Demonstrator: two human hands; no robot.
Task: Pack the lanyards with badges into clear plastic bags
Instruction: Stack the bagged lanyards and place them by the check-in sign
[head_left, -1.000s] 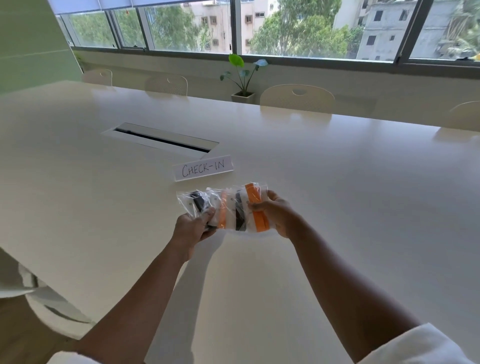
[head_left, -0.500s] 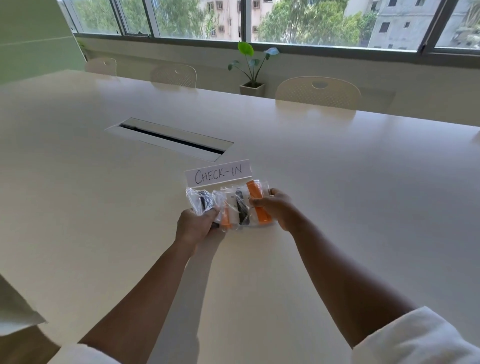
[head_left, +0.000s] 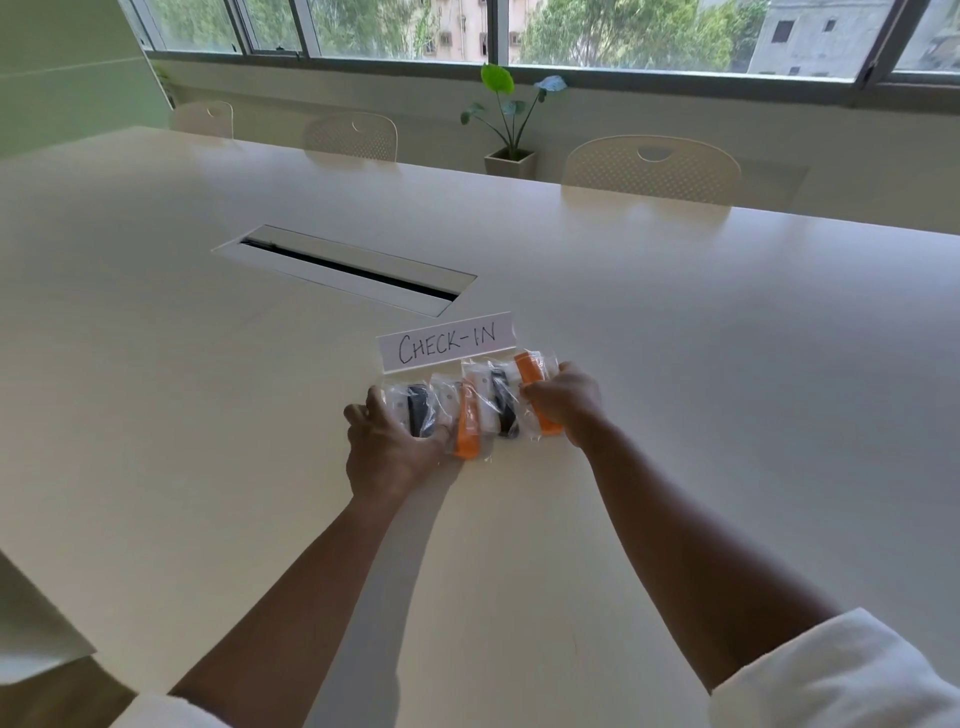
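Nearest to me, two white sleeves (head_left: 841, 680) frame the lower edge of the view, and both bare forearms reach forward over the pale table (head_left: 727, 364).

Left hand (head_left: 387, 452): it rests at the left end of the row of clear plastic bags (head_left: 480, 410), fingers spread over the outermost bag and thumb lying against its near edge. I cannot tell whether the fingers pinch the plastic or only press it flat.

Right hand (head_left: 563, 400): its fingers are curled over the right end of the row, clasping the outermost bag, which holds an orange lanyard (head_left: 530, 371).

The bags lie side by side on the table between the two hands, overlapping one another. I count four. From left to right, the lanyards inside are a black lanyard (head_left: 417, 415), a second orange lanyard (head_left: 467, 434), another black one (head_left: 503, 410), and the orange one under the right hand. White badge cards show beside them through the plastic.

Just beyond the bags, touching or nearly touching their far edge, stands a white card sign (head_left: 447, 343) handwritten "CHECK-IN".

Farther out, a cable slot (head_left: 345, 267) is recessed in the table. Beyond the far edge stand pale chairs (head_left: 652, 169) and a potted plant (head_left: 511, 124) below the windows (head_left: 623, 36).
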